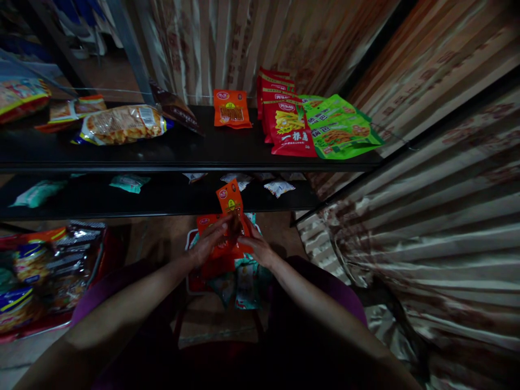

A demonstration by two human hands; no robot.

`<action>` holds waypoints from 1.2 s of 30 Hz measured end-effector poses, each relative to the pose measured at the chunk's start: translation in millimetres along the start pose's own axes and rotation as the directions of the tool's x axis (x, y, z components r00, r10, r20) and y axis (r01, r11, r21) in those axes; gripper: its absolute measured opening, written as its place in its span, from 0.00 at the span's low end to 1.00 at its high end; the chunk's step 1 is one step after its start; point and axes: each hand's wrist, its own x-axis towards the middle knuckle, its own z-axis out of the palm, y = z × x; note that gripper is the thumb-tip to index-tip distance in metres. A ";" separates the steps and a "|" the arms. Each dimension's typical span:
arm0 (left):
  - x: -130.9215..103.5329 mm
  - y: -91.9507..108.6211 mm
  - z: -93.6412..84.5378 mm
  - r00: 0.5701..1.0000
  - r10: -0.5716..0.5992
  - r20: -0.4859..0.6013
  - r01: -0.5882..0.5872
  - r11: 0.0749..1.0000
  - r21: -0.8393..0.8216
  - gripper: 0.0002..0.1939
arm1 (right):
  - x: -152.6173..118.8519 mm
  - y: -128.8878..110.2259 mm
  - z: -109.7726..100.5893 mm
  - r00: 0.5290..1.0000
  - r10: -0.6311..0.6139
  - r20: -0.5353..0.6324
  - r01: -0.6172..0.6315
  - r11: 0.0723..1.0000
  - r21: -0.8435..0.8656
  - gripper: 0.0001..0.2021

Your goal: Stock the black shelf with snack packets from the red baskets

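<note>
Between my two hands an orange snack packet stands tilted, its top pointing at the shelves. My left hand has its fingers on the packet's left side, and my right hand grips its right side. More orange packets lie just below, beside green packets, in a basket with a pale rim. One similar orange packet lies on the upper shelf.
The black upper shelf holds red bags, green bags and a bread bag. Small packets are on the lower shelf. A red crate of snacks stands left; a pleated curtain hangs right.
</note>
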 end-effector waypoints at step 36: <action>-37.9 0.6 -28.7 0.970 -0.107 -0.216 0.114 0.993 0.020 0.15 | -25.4 7.0 15.5 0.973 0.232 -0.021 -0.220 0.946 0.238 0.23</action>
